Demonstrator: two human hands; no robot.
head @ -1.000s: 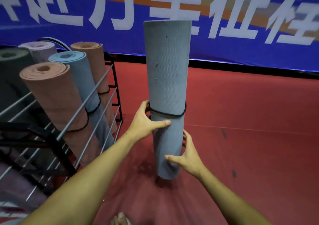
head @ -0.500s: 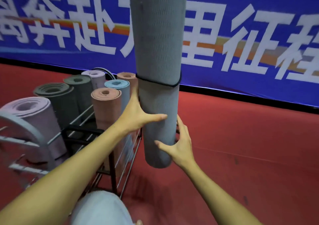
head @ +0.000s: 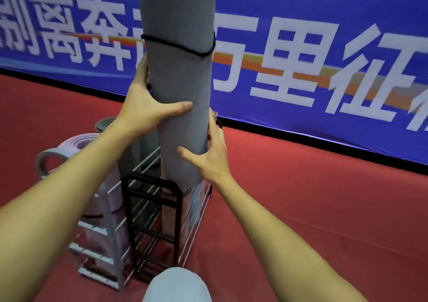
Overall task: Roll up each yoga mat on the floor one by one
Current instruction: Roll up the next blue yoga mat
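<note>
A rolled grey yoga mat (head: 178, 74) stands upright in the air, bound by a black cord (head: 185, 48) near its upper part. My left hand (head: 148, 107) grips its left side, thumb across the front. My right hand (head: 208, 155) holds it lower on the right, thumb on the front. The mat's bottom end hangs just above the storage rack (head: 150, 209). Its top runs out of view.
The black and silver wire rack holds several rolled mats, among them a lilac one (head: 76, 141) and a dark grey one (head: 106, 125). Red floor (head: 312, 209) spreads to the right. A blue banner (head: 324, 46) lines the back wall. My knee (head: 178, 285) shows at the bottom.
Both hands have lifted the grey mat higher and carried it left, from over the floor to above the rack. The view has shifted so the rack sits below the mat.
</note>
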